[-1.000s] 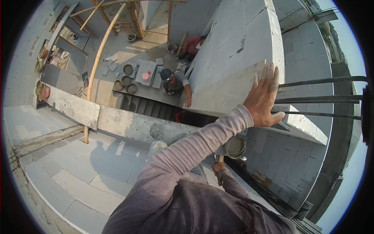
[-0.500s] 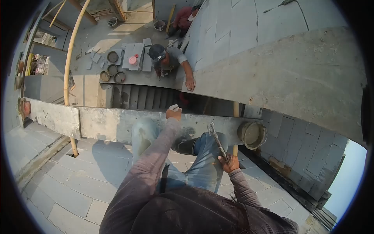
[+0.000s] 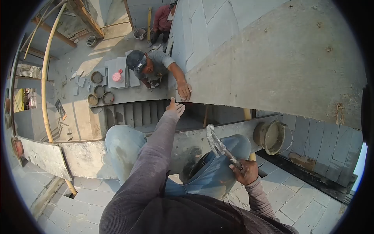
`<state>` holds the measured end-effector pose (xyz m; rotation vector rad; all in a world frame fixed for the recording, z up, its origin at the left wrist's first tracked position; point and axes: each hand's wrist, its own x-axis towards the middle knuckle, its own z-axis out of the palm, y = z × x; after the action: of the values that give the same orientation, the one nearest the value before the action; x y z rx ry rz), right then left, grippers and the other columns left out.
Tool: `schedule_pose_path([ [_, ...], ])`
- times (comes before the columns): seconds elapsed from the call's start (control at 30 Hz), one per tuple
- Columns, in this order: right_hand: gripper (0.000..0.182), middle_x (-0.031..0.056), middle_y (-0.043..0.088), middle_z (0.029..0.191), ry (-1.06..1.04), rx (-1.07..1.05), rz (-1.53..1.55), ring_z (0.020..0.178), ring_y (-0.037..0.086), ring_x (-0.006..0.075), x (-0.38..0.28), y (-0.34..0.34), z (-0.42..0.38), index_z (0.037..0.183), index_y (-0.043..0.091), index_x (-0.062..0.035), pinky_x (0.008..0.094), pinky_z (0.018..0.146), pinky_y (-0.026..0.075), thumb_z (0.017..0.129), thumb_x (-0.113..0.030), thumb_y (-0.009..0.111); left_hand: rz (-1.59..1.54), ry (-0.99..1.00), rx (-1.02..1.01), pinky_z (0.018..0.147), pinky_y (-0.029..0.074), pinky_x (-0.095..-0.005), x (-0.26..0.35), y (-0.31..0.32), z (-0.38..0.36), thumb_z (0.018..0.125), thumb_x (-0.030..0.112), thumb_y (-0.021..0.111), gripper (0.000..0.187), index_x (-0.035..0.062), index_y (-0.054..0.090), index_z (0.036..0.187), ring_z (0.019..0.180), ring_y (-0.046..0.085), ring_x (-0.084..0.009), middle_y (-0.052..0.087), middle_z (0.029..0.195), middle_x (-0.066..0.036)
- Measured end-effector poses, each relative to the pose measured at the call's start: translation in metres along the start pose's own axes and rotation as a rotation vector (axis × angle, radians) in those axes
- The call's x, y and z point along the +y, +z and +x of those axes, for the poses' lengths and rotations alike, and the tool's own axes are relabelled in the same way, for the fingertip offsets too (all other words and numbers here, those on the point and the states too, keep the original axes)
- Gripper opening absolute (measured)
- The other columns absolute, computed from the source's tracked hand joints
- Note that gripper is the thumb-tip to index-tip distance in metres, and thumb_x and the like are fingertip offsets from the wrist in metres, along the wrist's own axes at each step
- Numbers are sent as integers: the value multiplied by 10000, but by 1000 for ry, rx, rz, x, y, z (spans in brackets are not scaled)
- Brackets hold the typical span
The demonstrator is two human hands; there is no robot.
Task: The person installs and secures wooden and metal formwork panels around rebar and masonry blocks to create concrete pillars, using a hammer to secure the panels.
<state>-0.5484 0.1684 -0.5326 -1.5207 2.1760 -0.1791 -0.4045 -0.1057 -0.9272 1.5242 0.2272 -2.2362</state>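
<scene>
My left hand [image 3: 176,107] is stretched forward over the stair opening, its fingers extended. It is close to the hand [image 3: 184,91] of a co-worker below, which rests at the edge of the large grey board [image 3: 272,66]. Whether anything small passes between the two hands is too fine to make out. In my right hand [image 3: 246,172] is a mortar-smeared hammer [image 3: 224,148], gripped by its handle, with the head up over my right knee. My knees are bent above a long plank [image 3: 183,142].
A mortar bucket [image 3: 269,136] stands at the plank's right end. Below are the stairs [image 3: 136,114], mortar bowls [image 3: 99,91], stacked tiles and a pink-lidded container [image 3: 117,76]. A bamboo pole [image 3: 47,74] rises at left. Another person [image 3: 161,19] is at the back.
My left hand has reached forward and its fingers have straightened, nearing the co-worker's hand. The view has shifted and come closer; my right hand still grips the hammer.
</scene>
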Motion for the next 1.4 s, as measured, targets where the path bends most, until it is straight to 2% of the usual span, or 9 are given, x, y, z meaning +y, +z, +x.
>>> schedule_pose_path([
  [0.23,296,130,617,606,26,107,10,510,633,345,-13,16,-3,808,627,-33,404,464,467,782,-257,819,87,-189,27,832,553,-360,9,16,54,1059,295,554,293,34,597,1184,1050,649,-277,660,1129,-146],
  [0.37,290,133,628,624,39,140,23,514,637,342,-13,22,-8,808,617,-34,398,457,468,778,-241,819,-115,-258,78,729,536,-290,9,13,66,1048,232,574,207,50,632,1129,909,655,-219,680,1040,-106],
  [0.73,291,108,618,631,36,122,-64,510,628,332,-13,25,-18,816,565,-83,406,459,467,745,-220,812,313,189,196,491,436,-222,-12,-7,96,989,73,616,108,45,666,1079,656,633,-133,697,871,-89],
  [0.9,284,107,631,649,43,114,-47,523,633,330,-11,25,-17,828,577,-94,412,464,471,745,-230,812,497,176,499,492,457,-319,-33,-23,49,927,182,714,202,23,691,805,559,588,-161,652,695,-79],
  [0.97,278,103,640,661,67,130,-26,532,638,327,-12,22,-21,834,586,-97,414,467,476,743,-229,812,751,287,548,741,536,-417,-61,-47,28,838,244,793,337,-73,750,944,839,743,-309,755,916,-220],
  [1.03,273,85,644,680,35,188,-2,548,640,325,-14,19,-31,851,608,-103,412,473,489,728,-236,812,1018,344,458,759,545,-413,-88,-39,-30,833,256,792,312,-45,758,903,874,746,-322,756,926,-219],
  [1.1,271,74,640,683,93,223,-11,549,642,316,-18,17,-47,861,617,-106,405,474,494,719,-238,806,1795,509,198,846,570,-424,-129,-42,-17,842,324,739,349,34,779,1032,948,741,-305,764,1031,-164],
  [1.23,264,55,613,663,214,222,-33,522,636,279,-39,22,-96,868,617,-118,391,456,494,700,-234,783,1913,837,-282,858,565,-430,-200,3,-32,817,284,765,305,5,770,939,946,727,-377,751,938,-214],
  [1.4,220,45,544,604,543,149,-1,469,605,233,-89,22,-153,812,586,-127,387,417,469,691,-204,752,1987,806,-659,791,556,-454,-301,25,4,866,241,736,213,32,761,901,861,713,-393,734,872,-210],
])
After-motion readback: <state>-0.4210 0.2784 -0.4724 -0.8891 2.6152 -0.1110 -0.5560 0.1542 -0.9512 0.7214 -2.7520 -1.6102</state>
